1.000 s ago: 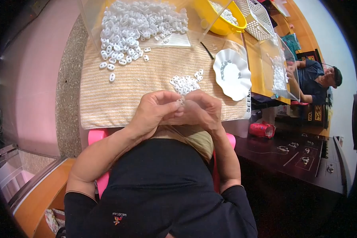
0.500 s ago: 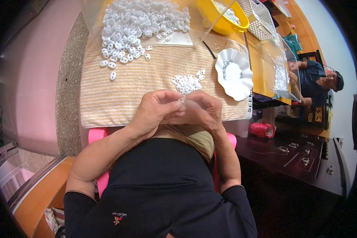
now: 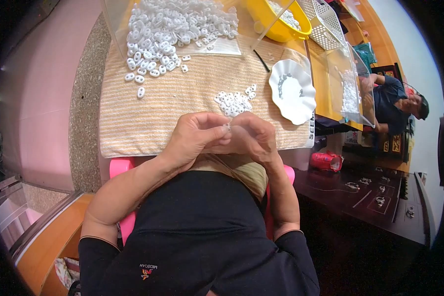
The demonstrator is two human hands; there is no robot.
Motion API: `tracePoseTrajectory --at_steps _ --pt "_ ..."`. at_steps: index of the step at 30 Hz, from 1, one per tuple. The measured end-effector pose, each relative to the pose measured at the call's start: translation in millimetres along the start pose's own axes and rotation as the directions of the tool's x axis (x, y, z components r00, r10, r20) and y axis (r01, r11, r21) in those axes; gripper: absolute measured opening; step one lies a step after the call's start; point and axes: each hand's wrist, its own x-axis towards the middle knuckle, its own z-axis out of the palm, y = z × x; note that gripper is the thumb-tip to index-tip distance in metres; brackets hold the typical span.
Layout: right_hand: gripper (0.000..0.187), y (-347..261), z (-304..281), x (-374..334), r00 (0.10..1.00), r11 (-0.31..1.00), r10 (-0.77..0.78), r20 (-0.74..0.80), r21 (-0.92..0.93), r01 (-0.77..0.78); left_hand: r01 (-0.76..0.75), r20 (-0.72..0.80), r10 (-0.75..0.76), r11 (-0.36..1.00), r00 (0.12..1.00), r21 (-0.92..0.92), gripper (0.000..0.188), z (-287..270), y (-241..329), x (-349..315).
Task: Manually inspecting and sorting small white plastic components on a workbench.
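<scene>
My left hand [image 3: 191, 136] and my right hand [image 3: 254, 137] meet above the near edge of a striped towel [image 3: 148, 118]. Between the left thumb and fingertips is a small white plastic piece [image 3: 227, 127], mostly covered. The right fingertips press against it from the other side, and their grip is partly hidden and slightly blurred. Just beyond my fingers lies a small heap of white two-holed pieces [image 3: 233, 104]. To its right stands a white scalloped dish [image 3: 295, 111] holding small grey parts [image 3: 283, 84]. A thin black stick [image 3: 262, 60] lies behind the dish.
At the back, a clear bin [image 3: 254, 37] spills many white oval two-holed pieces [image 3: 158, 44] onto the towel. Beside it are a yellow bowl [image 3: 301, 32] and a white perforated basket [image 3: 325, 24]. Another person [image 3: 397, 101] works at the right, by a second clear bin [image 3: 365, 111].
Both hands stay together at nearly the same spot, with only slight finger movement around the small white piece. The view has shifted very slightly.
</scene>
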Motion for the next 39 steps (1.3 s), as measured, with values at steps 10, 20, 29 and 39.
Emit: tracePoseTrajectory --at_steps 10,20,29,39 --pt "0.003 -1 0 -1 1.000 0.993 0.017 -0.004 -0.121 -0.018 0.001 -0.001 -0.001 1.000 1.000 0.011 0.018 0 -2 0" --pt "0.003 -5 4 0 0.999 0.991 0.035 -0.017 -0.128 -0.037 -0.051 -0.005 0.051 0.994 0.999 0.093 0.019 -4 -6 1" --pt "0.006 -11 7 1 0.984 0.983 0.171 -0.046 0.070 -0.167 -0.081 -0.026 0.083 0.995 0.996 0.065 0.018 1 -4 -1" --pt "0.006 -12 -1 3 0.963 0.942 0.271 -0.013 0.212 -0.262 -0.073 0.012 0.073 0.997 0.997 0.018 0.016 3 -1 -1"
